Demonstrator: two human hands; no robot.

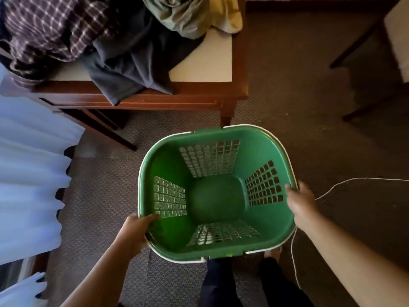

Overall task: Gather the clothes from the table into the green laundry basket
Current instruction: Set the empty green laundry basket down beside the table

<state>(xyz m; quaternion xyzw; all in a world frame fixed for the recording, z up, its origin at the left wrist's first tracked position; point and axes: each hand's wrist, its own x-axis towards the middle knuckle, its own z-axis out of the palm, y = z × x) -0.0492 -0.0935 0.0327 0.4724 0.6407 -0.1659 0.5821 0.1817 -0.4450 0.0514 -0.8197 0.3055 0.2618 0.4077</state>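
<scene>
Cream-topped wooden surface (205,63), far left: crumpled clothes pile (124,52) untouched | green plastic laundry basket (265,147) apparently empty | left hand (135,231), right hand (301,202) grip its rim

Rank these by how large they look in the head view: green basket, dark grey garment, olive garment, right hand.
1. green basket, though nearness to the camera enlarges it.
2. dark grey garment.
3. olive garment, cut off by the frame's top edge, so its place is unsure.
4. right hand.
</scene>
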